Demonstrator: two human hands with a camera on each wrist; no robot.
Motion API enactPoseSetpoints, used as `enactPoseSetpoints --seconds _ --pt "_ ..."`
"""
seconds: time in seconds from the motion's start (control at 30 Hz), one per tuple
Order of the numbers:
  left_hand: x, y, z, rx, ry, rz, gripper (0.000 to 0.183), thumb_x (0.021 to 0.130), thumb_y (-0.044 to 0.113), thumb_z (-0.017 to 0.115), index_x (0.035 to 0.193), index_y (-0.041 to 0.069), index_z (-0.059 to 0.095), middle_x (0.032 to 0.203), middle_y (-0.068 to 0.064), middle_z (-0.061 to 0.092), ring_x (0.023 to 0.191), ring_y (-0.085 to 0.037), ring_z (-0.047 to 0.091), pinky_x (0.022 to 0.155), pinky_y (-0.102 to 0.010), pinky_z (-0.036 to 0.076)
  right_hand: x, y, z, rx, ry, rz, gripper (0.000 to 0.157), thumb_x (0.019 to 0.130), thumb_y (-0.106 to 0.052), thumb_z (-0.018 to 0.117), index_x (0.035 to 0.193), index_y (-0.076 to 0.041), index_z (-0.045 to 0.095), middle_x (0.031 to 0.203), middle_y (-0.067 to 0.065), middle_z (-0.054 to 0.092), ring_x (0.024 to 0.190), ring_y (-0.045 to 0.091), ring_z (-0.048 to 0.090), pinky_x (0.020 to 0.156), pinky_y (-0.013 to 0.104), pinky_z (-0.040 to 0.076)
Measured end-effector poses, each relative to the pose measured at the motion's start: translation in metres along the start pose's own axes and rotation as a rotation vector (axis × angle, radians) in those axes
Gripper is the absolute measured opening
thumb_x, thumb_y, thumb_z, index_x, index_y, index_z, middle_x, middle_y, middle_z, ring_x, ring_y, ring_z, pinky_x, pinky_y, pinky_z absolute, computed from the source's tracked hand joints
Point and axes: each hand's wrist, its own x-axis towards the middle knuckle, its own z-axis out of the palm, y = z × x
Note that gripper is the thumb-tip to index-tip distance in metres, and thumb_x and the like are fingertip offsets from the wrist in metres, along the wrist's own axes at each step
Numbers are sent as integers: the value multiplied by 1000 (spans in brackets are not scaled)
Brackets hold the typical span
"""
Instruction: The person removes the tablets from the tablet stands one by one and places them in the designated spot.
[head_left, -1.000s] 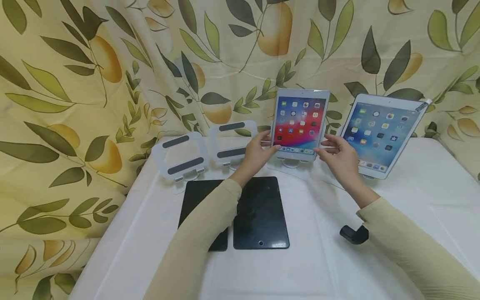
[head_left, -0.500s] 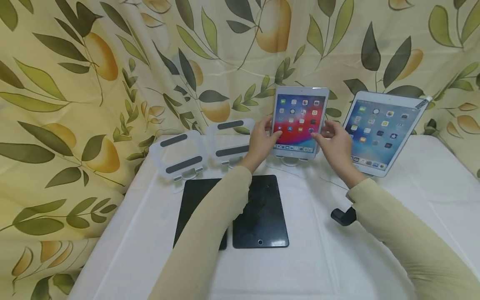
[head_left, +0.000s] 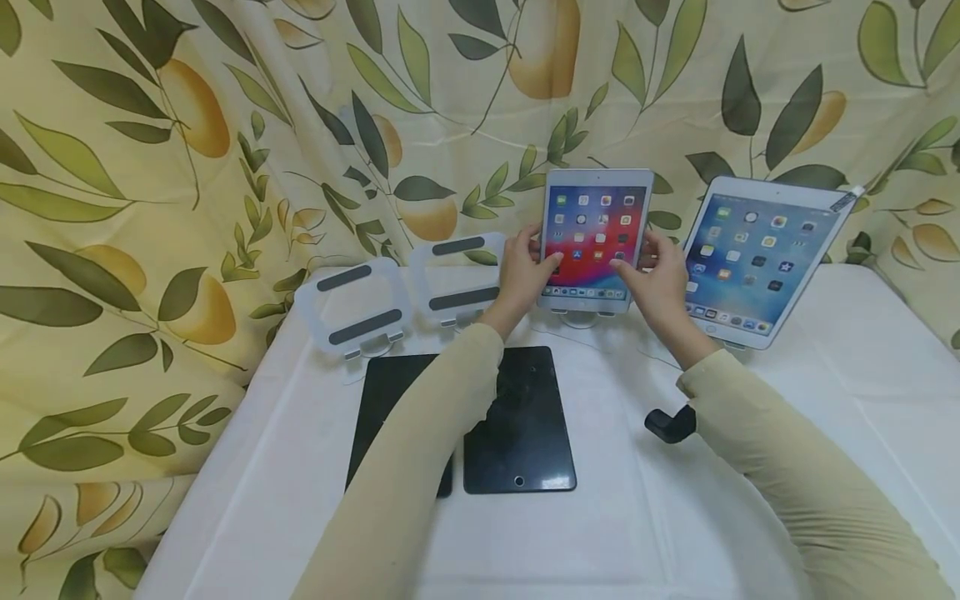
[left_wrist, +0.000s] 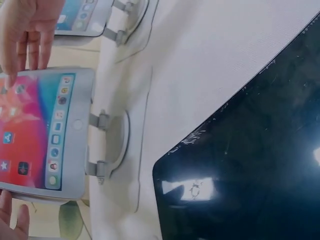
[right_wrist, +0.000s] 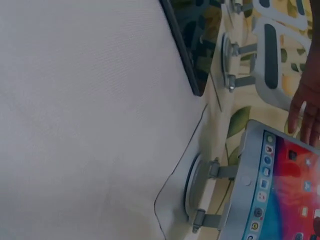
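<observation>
Two black tablets [head_left: 520, 442] lie flat on the white-covered worktop [head_left: 540, 550]. Beyond them, the left hand [head_left: 522, 271] and right hand [head_left: 658, 279] have fingers and thumbs clamped on opposite sides of the red-screened white tablet [head_left: 596, 217], propped on a stand [left_wrist: 118, 142] before a leaf-patterned curtain [head_left: 465, 67].

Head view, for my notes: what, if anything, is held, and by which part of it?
The tablet with the red-and-blue screen, by its side edges: left hand at one, right hand at the other.
</observation>
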Motion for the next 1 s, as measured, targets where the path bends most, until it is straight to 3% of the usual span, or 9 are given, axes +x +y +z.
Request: enactPoseSetpoints --seconds 0.27,0.53,0.8,1.0 --pt "-10 -7 7 5 103 84 39 91 11 62 129 13 51 112 -6 55 101 -15 56 87 -22 45 1 6 -8 1 -39 -50 61 94 -28 58 142 -13 23 130 16 45 113 27 47 95 47 47" --pt "-15 -12 12 17 154 103 35 89 15 65 121 11 53 108 -5 56 94 -15 57 81 -19 46 2 11 -1 7 63 -102 56 91 -36 59 135 -13 33 124 10 50 100 14 50 88 31 47" --pt "-15 -10 4 -12 143 178 34 85 11 70 115 6 57 101 -9 60 90 -18 61 78 -18 47 0 10 -7 -19 75 -114 57 88 -37 62 133 -12 38 121 9 52 94 8 51 74 14 48" --pt "-20 -9 1 -63 90 164 34 83 9 72 114 6 60 99 -9 63 87 -16 60 74 -15 47 -6 9 -16 0 52 -81 56 87 -36 64 132 -13 39 117 7 53 93 5 51 80 17 49"
